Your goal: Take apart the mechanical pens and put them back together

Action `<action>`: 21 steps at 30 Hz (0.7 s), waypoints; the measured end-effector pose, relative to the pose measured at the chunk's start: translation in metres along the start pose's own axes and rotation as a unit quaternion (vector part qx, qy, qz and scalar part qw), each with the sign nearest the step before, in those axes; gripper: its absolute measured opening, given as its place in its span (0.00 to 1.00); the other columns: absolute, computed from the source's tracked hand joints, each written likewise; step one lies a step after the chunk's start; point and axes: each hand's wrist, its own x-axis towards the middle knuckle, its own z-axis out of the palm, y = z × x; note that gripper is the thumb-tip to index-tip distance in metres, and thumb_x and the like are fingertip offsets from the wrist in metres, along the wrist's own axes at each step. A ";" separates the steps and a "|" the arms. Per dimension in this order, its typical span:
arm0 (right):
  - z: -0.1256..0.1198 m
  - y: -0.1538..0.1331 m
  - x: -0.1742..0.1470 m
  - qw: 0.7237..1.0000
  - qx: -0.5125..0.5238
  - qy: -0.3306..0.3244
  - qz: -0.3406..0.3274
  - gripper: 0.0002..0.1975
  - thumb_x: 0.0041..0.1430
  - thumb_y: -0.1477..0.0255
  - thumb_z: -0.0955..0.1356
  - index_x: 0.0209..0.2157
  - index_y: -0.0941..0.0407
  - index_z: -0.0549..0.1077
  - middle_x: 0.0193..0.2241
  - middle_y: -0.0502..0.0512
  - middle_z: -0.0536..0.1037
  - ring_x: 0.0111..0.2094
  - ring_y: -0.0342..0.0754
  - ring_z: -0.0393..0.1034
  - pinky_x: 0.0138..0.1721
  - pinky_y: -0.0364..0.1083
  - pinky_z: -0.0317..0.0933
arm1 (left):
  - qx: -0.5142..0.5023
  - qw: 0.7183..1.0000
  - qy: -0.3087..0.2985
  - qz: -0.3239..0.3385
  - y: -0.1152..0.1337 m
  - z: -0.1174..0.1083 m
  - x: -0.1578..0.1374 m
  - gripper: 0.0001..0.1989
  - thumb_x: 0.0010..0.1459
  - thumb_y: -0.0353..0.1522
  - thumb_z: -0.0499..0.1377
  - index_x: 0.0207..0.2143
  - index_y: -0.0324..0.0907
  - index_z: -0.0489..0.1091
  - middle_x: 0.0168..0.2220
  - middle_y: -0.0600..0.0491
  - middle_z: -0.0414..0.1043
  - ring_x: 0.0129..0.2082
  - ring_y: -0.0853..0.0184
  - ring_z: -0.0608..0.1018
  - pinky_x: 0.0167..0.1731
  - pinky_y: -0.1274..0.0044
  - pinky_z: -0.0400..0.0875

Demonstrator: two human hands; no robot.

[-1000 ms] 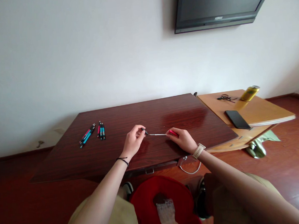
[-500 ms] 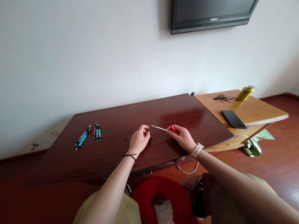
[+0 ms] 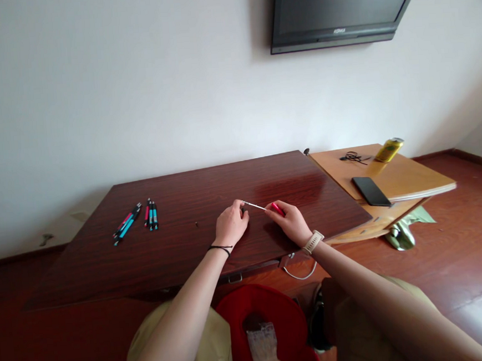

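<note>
My right hand [image 3: 288,218] is closed around the pink barrel [image 3: 277,208] of a ballpoint pen taken apart. Out of the barrel a thin white refill [image 3: 254,205] points left. My left hand [image 3: 231,223] is closed, its fingertips at the refill's tip. Between its thumb and finger a small dark pen part [image 3: 242,210] partly shows; the rest is hidden. A tiny dark piece [image 3: 196,224] lies on the brown table [image 3: 181,263], left of my left hand. Farther left lie two groups of pens, one group [image 3: 127,224] fanned at a slant, the other [image 3: 151,214] side by side.
A lighter side table [image 3: 412,181] adjoins on the right, with a black phone [image 3: 371,191], a black cable [image 3: 352,157] and a yellow can [image 3: 389,150]. A television [image 3: 332,12] hangs on the wall. Below the table's front edge is a red stool seat [image 3: 291,315].
My left hand has moved right towards the pen, and its fingertips now meet the refill's tip. My right hand keeps its hold on the pink barrel. The view has shifted slightly.
</note>
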 end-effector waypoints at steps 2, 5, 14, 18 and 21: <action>0.000 0.000 0.000 1.000 -0.001 0.000 0.000 0.13 0.67 0.59 0.70 0.39 0.54 0.80 0.35 0.51 0.83 0.37 0.52 0.75 0.44 0.47 0.65 | 0.010 1.000 0.001 -0.004 0.002 0.002 0.001 0.10 0.70 0.35 0.59 0.52 0.46 0.69 0.38 0.52 0.81 0.37 0.59 0.83 0.34 0.73 0.68; 0.000 0.000 0.000 1.000 -0.001 -0.001 0.001 0.13 0.67 0.58 0.70 0.39 0.54 0.80 0.35 0.51 0.83 0.37 0.52 0.75 0.44 0.48 0.65 | 0.014 1.000 -0.001 -0.006 0.003 0.003 0.001 0.11 0.71 0.37 0.59 0.52 0.46 0.69 0.38 0.52 0.81 0.38 0.60 0.83 0.34 0.73 0.68; 0.000 -0.002 -0.001 1.000 -0.003 -0.002 -0.001 0.14 0.67 0.58 0.70 0.39 0.54 0.80 0.35 0.51 0.83 0.37 0.51 0.75 0.44 0.47 0.65 | -0.029 1.000 -0.003 0.009 -0.003 -0.005 -0.004 0.10 0.70 0.36 0.61 0.51 0.46 0.69 0.36 0.54 0.81 0.35 0.62 0.83 0.34 0.73 0.69; 0.001 -0.005 -0.002 1.000 -0.010 -0.007 -0.002 0.15 0.68 0.57 0.70 0.39 0.54 0.80 0.35 0.52 0.83 0.37 0.52 0.75 0.44 0.47 0.66 | -0.061 0.998 0.005 0.023 -0.017 -0.013 -0.013 0.10 0.69 0.35 0.61 0.52 0.47 0.69 0.36 0.55 0.81 0.36 0.61 0.83 0.37 0.73 0.71; 0.003 -0.007 -0.002 1.000 -0.024 -0.013 -0.008 0.15 0.68 0.57 0.69 0.39 0.54 0.80 0.35 0.52 0.84 0.38 0.52 0.76 0.44 0.48 0.66 | -0.086 0.996 0.028 0.027 -0.030 -0.021 -0.022 0.11 0.69 0.35 0.61 0.53 0.47 0.69 0.36 0.55 0.80 0.37 0.61 0.83 0.40 0.72 0.73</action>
